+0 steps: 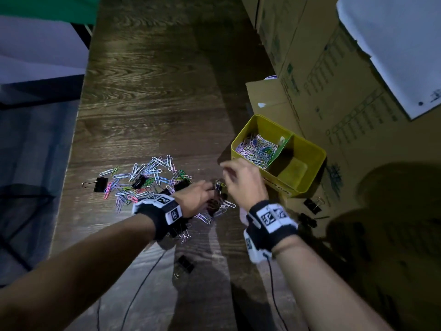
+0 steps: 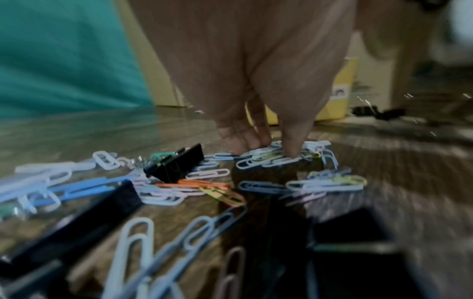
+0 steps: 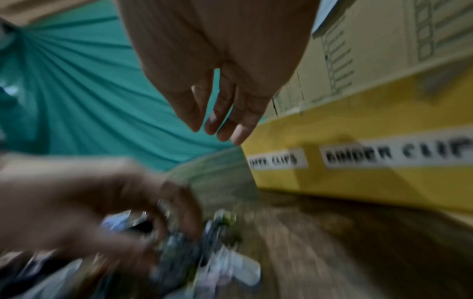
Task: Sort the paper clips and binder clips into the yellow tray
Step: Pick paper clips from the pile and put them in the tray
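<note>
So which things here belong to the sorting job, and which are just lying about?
Job:
- yellow tray
- paper clips
- binder clips
- left hand, fingertips on clips
- right hand, holding nothing

Lying about:
- cardboard boxes
- white sheet
- green cloth
- cables

right wrist view blurred, left hand (image 3: 84, 204) smeared, tray label (image 3: 394, 154) unreadable

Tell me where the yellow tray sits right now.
In the head view the yellow tray stands on the table's right side, against the cardboard boxes, just beyond the right hand.
</note>
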A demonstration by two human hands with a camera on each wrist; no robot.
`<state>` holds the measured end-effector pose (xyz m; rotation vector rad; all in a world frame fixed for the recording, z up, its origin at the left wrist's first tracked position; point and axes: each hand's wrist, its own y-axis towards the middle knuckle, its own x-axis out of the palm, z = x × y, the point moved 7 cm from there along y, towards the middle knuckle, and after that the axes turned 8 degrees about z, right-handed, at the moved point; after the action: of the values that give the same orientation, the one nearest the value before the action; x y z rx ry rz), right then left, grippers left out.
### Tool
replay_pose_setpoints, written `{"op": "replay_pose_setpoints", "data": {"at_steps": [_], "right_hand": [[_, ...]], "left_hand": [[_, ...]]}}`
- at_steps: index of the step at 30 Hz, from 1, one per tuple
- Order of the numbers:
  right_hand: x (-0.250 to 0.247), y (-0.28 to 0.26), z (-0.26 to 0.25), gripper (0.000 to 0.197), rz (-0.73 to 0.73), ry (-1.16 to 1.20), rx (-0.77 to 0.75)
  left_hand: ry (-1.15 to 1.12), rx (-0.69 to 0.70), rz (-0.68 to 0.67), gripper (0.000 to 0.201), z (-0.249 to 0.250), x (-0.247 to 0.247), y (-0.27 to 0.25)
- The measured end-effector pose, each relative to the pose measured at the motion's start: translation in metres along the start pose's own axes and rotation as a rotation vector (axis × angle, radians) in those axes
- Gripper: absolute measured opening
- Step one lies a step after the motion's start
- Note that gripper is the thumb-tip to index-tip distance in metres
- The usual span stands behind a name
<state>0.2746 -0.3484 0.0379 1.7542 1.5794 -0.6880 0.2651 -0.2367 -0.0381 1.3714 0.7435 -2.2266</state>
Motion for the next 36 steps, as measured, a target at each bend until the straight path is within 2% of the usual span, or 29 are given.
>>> {"op": "replay_pose_setpoints", "data": {"at_steps": [2, 4, 6, 8, 11, 15, 17, 18, 20, 22, 25, 31, 36], "right_hand": [[0.024, -0.024, 0.014, 0.032, -0.049, -0.025, 0.036], [0.05, -0.043, 0.028, 0.055, -0.193, -0.119, 0.061], [0.073, -0.062, 0.035, 0.08, -0.417, -0.199, 0.046], [0.086, -0.075, 0.037, 0.089, -0.547, -0.282, 0.005], [0.085, -0.075, 0.039, 0.089, -0.513, -0.295, -0.008], [0.081, -0.062, 0.041, 0.115, -0.423, -0.296, 0.052], [0.08, -0.056, 0.041, 0.121, -0.399, -0.347, 0.069], [0.08, -0.055, 0.041, 0.118, -0.386, -0.358, 0.069], [0.081, -0.055, 0.041, 0.099, -0.364, -0.318, 0.087], [0.083, -0.059, 0.042, 0.076, -0.358, -0.236, 0.141], [0.083, -0.063, 0.041, 0.054, -0.357, -0.16, 0.199], [0.078, -0.063, 0.043, 0.046, -0.298, -0.025, 0.317], [0.073, -0.064, 0.05, 0.057, -0.269, 0.046, 0.391]], "left_hand": [[-0.081, -0.02, 0.117, 0.028, -0.002, -0.005, 0.002], [-0.108, -0.054, 0.194, 0.033, -0.009, -0.01, -0.001], [-0.094, -0.076, 0.189, 0.038, -0.019, -0.009, -0.008], [-0.062, -0.08, 0.162, 0.041, -0.028, -0.01, -0.016], [-0.008, -0.086, 0.154, 0.056, -0.036, -0.015, -0.024], [0.122, -0.107, 0.004, 0.09, -0.031, -0.002, -0.02], [0.143, -0.142, -0.033, 0.097, -0.025, 0.005, -0.016], [0.145, -0.166, -0.047, 0.094, -0.024, 0.008, -0.014], [0.143, -0.194, -0.066, 0.078, -0.018, 0.011, -0.01], [0.082, -0.223, -0.056, 0.057, -0.014, 0.013, -0.006], [-0.001, -0.261, -0.013, 0.042, -0.011, 0.014, -0.004], [0.035, -0.198, -0.046, 0.025, -0.006, 0.021, -0.003], [0.078, -0.147, -0.028, 0.018, -0.003, 0.021, -0.006]]}}
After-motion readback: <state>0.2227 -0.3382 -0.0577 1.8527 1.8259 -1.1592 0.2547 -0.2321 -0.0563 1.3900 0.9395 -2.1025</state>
